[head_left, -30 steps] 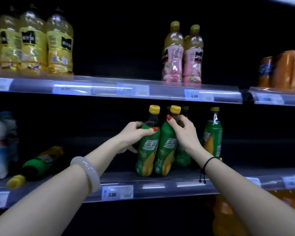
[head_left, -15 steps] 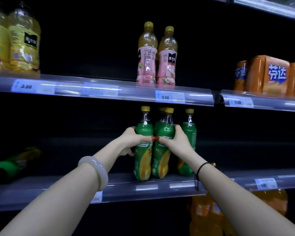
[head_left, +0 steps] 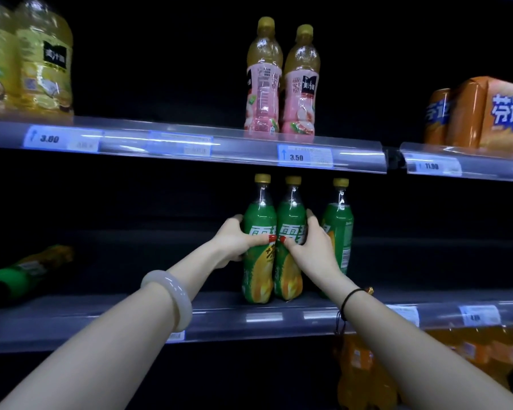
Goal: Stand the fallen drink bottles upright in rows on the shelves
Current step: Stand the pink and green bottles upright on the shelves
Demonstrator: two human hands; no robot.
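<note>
Dark-backed shop shelving, three levels in view. Far left on the upper shelf (head_left: 160,143), big yellow bottles (head_left: 45,63) stand upright, with a 3.00 price tag (head_left: 49,139) on the rail below them. Far left on the middle shelf (head_left: 101,315), a fallen bottle (head_left: 27,270) lies on its side, well apart from the others (green and orange body, too dark to tell which end is the cap). The left forearm wears a pale bangle (head_left: 169,297). The left hand (head_left: 234,241) grips the left green bottle (head_left: 259,220) round its label, thumb across the front, fingers wrapped behind. This bottle is upright, base on the middle shelf near the front edge, touching the second green bottle (head_left: 290,217), also upright. The right hand (head_left: 314,244) grips that second bottle, thumb across the label, fingers curled round its right side. The two thumb tips nearly meet. The third green bottle (head_left: 339,226) stands upright just beside, right of the hand and partly hidden by it. All three have yellow caps. Directly above, two pink-label bottles (head_left: 264,78) stand side by side on the upper shelf over a 3.50 tag (head_left: 296,157). A black cord bracelet (head_left: 348,300) sits on the right wrist. Far right, orange packs (head_left: 486,113) are on the next shelf section, and orange bottles (head_left: 365,374) stand on the level below.
</note>
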